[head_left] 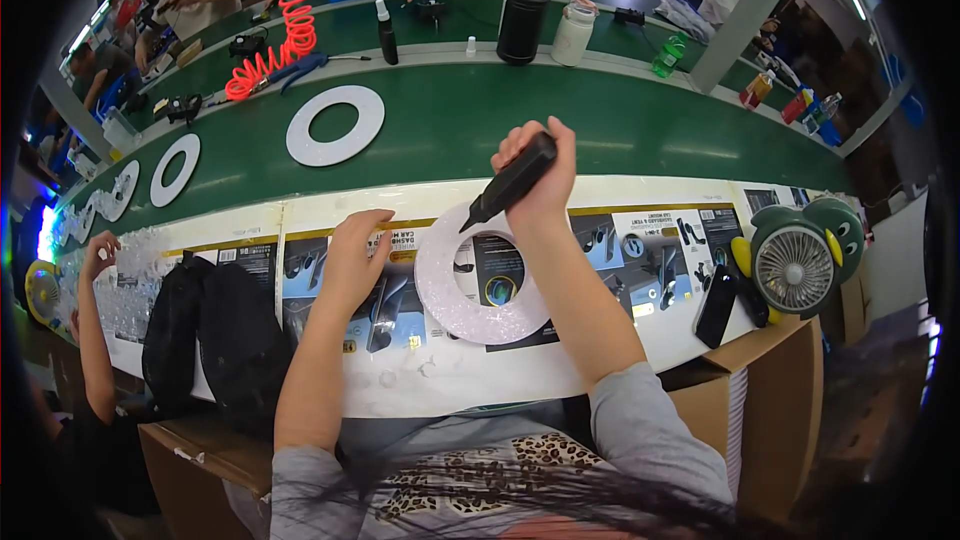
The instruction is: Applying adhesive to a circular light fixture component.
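Note:
A white ring-shaped disc lies in front of me on the printed sheets. My right hand is wrapped round a black squeeze bottle with a narrow nozzle. The bottle is tilted, its tip pointing down at the far left part of the ring; I cannot tell whether it touches. Just left of the ring is my left hand, its fingers stretched out and holding nothing. Whether its fingertips touch the ring's edge is unclear.
More white rings lie on the green belt. Beyond it stand a large black bottle, a white jar and a red coiled hose. A small fan and a phone sit at right. A co-worker's arm is at left.

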The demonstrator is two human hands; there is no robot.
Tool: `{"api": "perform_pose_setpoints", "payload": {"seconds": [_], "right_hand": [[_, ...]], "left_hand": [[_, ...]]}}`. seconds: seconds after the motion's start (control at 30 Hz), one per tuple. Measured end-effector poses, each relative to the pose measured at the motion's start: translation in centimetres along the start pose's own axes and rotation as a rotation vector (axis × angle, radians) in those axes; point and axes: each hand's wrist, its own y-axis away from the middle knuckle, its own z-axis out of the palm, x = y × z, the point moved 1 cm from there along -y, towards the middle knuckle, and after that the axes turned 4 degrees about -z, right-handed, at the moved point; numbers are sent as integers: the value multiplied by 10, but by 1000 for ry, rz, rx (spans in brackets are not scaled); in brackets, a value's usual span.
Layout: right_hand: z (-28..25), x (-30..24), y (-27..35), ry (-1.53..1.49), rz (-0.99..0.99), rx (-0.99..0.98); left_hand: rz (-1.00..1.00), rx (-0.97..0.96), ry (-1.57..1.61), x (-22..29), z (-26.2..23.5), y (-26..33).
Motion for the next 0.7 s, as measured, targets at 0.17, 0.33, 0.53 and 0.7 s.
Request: {"api": "perform_pose_setpoints", "payload": {"seconds": [0.17,0.33,0.53,0.7], "right_hand": [[6,28,18,239,-95,-232],[0,40,24,350,-77,-332],[-2,42,25,375,-52,-367],[-2,44,26,349,-35,-378]], "left_hand": [[22,24,13,2,-2,-2],[40,24,10,1,0,0],[48,25,25,1,0,-1],[58,23,13,1,0,0]]}}
